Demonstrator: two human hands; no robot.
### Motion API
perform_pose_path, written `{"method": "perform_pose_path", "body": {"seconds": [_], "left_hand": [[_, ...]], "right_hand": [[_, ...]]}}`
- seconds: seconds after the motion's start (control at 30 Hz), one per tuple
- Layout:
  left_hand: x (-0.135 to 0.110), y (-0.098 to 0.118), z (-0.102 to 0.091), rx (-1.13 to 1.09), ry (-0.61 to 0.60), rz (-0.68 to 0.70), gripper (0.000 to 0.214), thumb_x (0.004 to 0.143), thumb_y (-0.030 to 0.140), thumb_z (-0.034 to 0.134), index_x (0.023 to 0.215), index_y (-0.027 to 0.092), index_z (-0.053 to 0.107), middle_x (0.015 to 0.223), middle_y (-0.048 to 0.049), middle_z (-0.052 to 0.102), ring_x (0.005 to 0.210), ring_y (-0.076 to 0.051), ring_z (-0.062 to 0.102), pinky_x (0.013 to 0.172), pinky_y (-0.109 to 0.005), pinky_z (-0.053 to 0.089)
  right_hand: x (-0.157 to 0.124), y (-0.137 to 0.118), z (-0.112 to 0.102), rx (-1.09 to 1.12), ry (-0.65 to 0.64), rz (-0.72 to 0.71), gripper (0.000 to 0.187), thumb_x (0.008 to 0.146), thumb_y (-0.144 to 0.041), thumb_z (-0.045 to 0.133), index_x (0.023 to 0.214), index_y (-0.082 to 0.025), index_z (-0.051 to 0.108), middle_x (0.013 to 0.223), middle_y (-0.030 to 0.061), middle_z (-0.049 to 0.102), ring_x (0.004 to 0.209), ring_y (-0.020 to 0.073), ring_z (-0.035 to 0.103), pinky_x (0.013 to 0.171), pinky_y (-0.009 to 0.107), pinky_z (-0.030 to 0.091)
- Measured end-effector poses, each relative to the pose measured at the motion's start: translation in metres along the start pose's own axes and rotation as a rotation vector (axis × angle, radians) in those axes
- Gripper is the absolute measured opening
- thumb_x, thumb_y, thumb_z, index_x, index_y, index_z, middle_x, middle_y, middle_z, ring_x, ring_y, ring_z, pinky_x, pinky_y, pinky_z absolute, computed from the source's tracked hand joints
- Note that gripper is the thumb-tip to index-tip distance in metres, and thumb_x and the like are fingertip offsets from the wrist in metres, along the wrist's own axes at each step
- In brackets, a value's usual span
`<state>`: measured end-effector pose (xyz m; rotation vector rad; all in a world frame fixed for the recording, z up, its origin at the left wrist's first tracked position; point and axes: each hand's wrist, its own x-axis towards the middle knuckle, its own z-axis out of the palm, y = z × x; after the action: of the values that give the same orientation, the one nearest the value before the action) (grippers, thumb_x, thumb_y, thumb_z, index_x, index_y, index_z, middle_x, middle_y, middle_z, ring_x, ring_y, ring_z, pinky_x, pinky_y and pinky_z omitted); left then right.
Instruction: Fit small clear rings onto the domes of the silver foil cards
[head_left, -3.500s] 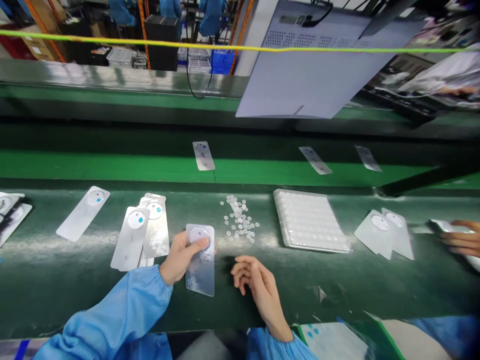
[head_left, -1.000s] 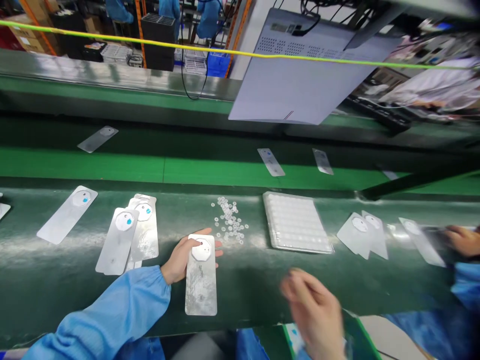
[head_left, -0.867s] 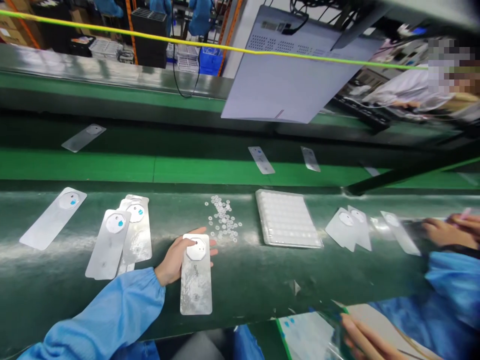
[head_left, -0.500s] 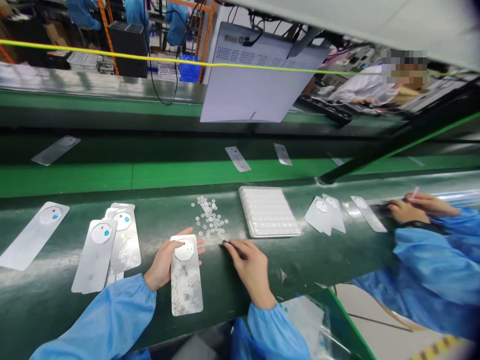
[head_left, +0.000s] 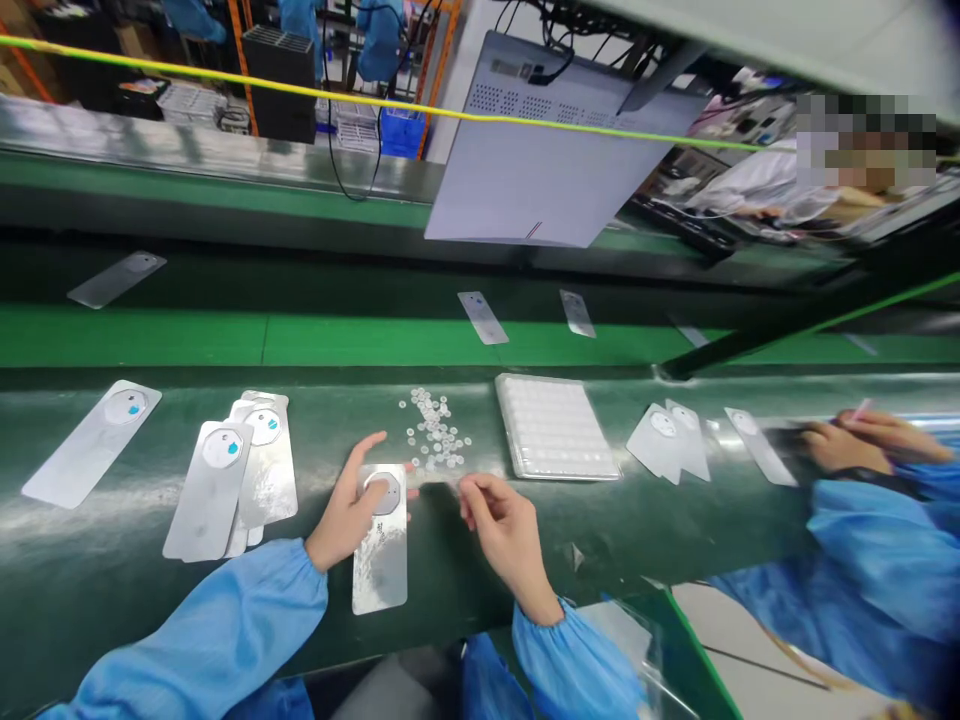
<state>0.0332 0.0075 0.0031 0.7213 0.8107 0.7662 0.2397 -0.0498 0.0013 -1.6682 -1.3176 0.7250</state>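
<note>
My left hand (head_left: pixel 352 505) rests on the upper end of a silver strip-shaped plate (head_left: pixel 381 560) lying on the dark green bench, thumb on its round white disc, index finger stretched out. My right hand (head_left: pixel 501 525) hovers just to the right of the plate, its fingertips drawn together in a pinch. Whatever it pinches is too small to make out. A scatter of small clear rings (head_left: pixel 435 440) lies right behind both hands.
A stack of similar plates with blue dots (head_left: pixel 236 470) and a single one (head_left: pixel 94 440) lie to the left. A clear blister tray (head_left: pixel 553 428) sits right of the rings. More plates (head_left: pixel 670 443) lie beyond it. A co-worker's hands (head_left: pixel 855 445) work at far right. Plates (head_left: pixel 482 317) ride the green conveyor behind.
My right hand went down to the lower right, out of view, then came back to the rings and now pinches beside the plate. My left index finger has lifted off the plate.
</note>
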Motion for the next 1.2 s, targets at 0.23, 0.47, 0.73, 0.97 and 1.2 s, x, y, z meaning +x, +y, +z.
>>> {"method": "perform_pose_path", "body": {"seconds": [0.23, 0.47, 0.73, 0.97, 1.2], "left_hand": [[-0.001, -0.004, 0.002, 0.535, 0.026, 0.266, 0.019, 0.086, 0.034, 0.072, 0.094, 0.017, 0.074, 0.096, -0.0071, 0.078, 0.092, -0.024, 0.073, 0.084, -0.031, 0.057], [0.0, -0.013, 0.001, 0.473, 0.026, 0.276, 0.019, 0.084, 0.032, 0.075, 0.09, 0.016, 0.082, 0.094, -0.0079, 0.081, 0.092, -0.025, 0.076, 0.084, -0.031, 0.059], [-0.005, -0.01, 0.0, 0.626, -0.018, 0.579, 0.012, 0.088, 0.022, 0.072, 0.091, 0.019, 0.084, 0.088, -0.0067, 0.081, 0.077, -0.02, 0.076, 0.069, -0.027, 0.058], [-0.004, -0.012, -0.003, 0.614, -0.012, 0.606, 0.012, 0.088, 0.019, 0.073, 0.093, 0.022, 0.084, 0.091, -0.0053, 0.081, 0.082, -0.019, 0.077, 0.076, -0.026, 0.06], [-0.002, -0.013, -0.002, 0.575, -0.041, 0.548, 0.014, 0.084, 0.02, 0.078, 0.097, 0.023, 0.084, 0.095, -0.0056, 0.081, 0.083, -0.02, 0.077, 0.073, -0.025, 0.059]], "right_hand": [[-0.009, -0.026, 0.026, 0.317, -0.062, 0.194, 0.04, 0.088, -0.057, 0.068, 0.079, -0.018, 0.068, 0.053, -0.0033, 0.054, 0.043, 0.0106, 0.044, 0.042, 0.023, 0.035], [-0.013, -0.03, 0.033, 0.223, -0.038, 0.057, 0.029, 0.09, -0.046, 0.067, 0.083, -0.018, 0.073, 0.073, 0.0042, 0.069, 0.064, 0.0174, 0.061, 0.06, 0.027, 0.049], [-0.008, -0.04, 0.021, 0.306, -0.253, 0.275, 0.045, 0.085, -0.06, 0.069, 0.074, -0.016, 0.069, 0.046, -0.0045, 0.048, 0.041, 0.0096, 0.04, 0.042, 0.023, 0.03], [-0.006, -0.046, 0.015, 0.318, -0.356, 0.398, 0.053, 0.08, -0.068, 0.07, 0.074, -0.015, 0.067, 0.046, -0.0042, 0.05, 0.038, 0.0073, 0.037, 0.039, 0.022, 0.025], [-0.004, -0.046, 0.015, 0.451, -0.41, 0.417, 0.052, 0.079, -0.067, 0.072, 0.076, -0.016, 0.064, 0.051, -0.0077, 0.042, 0.041, 0.0062, 0.032, 0.038, 0.02, 0.026]]}}
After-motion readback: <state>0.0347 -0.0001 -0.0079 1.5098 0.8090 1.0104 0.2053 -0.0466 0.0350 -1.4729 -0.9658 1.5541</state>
